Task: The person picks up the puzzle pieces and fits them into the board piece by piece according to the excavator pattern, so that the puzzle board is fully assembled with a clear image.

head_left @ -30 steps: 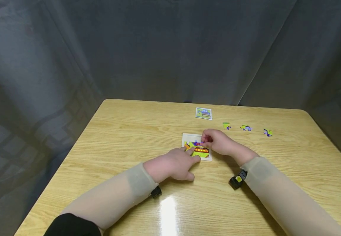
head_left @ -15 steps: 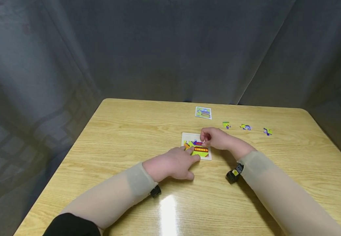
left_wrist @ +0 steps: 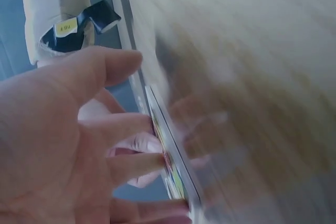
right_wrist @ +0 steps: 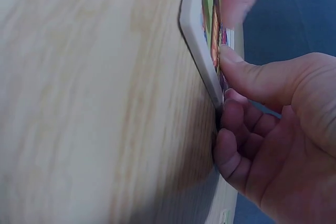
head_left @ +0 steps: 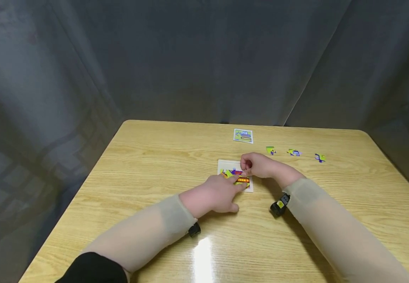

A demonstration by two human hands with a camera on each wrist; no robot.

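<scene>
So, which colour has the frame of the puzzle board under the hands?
White, or a very pale cream: the puzzle board has a plain light rim, clearest in the right wrist view.

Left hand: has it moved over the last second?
Yes. In the head view the left hand has slid forward and right over the puzzle tray, its fingertips now covering more of the picture; the tray itself has stayed put on the table.

Glare on table (head_left: 201,251); blurry wrist views.

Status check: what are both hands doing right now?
Left hand fingers press puzzle tray. Right hand thumb presses a piece in. Three loose pieces wait behind, nothing blocking.
</scene>
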